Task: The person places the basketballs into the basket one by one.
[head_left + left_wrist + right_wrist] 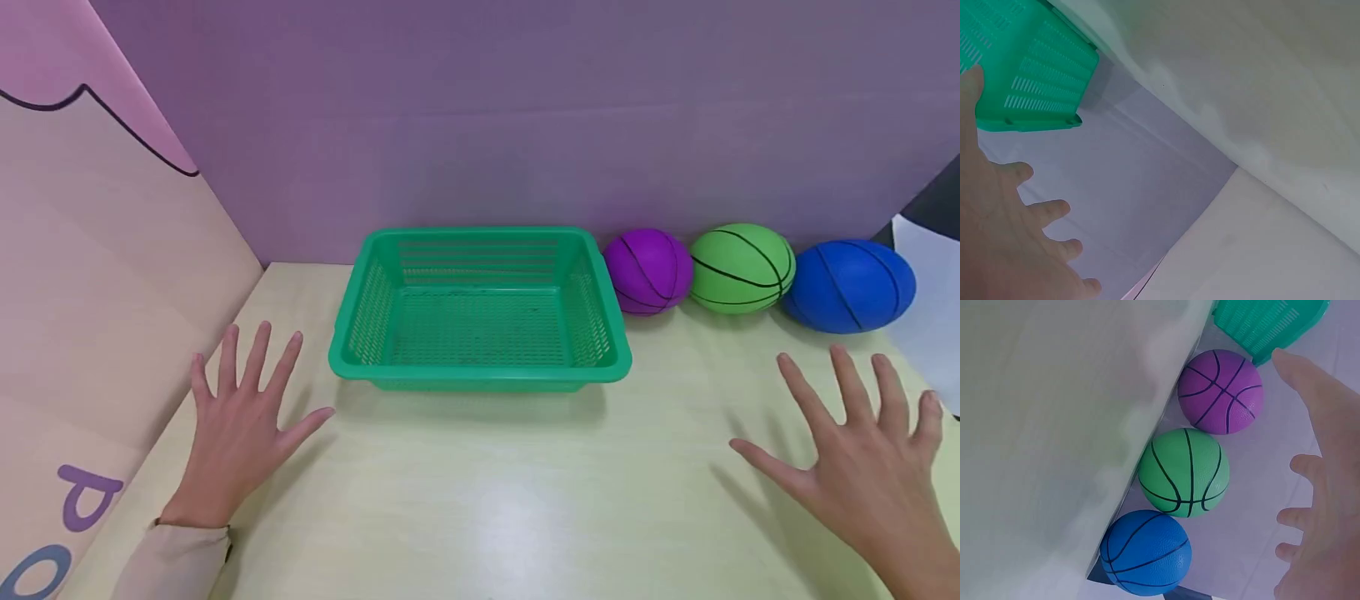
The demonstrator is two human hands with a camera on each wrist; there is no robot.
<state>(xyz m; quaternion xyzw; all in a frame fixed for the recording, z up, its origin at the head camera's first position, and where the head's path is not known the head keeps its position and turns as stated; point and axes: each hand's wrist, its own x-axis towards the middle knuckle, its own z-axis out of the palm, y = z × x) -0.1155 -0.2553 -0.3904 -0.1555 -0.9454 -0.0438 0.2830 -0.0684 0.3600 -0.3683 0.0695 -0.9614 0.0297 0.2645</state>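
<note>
A green plastic basket (480, 374) with slotted walls stands at the back of the table, with nothing inside. To its right, a purple ball (648, 272), a green ball (742, 268) and a blue ball (851, 286) sit in a row, all with black basketball lines. My left hand (242, 425) is spread palm down over the table, left of the basket's front corner, and holds nothing. On the other side my right hand (862, 467), fingers also spread, hovers in front of the blue ball. The right wrist view shows its thumb and fingers apart from the balls.
Behind the basket and balls rises a purple wall panel (525, 125). A pale panel (90, 292) with printed letters borders the left side. The light wooden table (495, 483) spreads out between the hands. White and dark material (926, 292) lies at the right edge.
</note>
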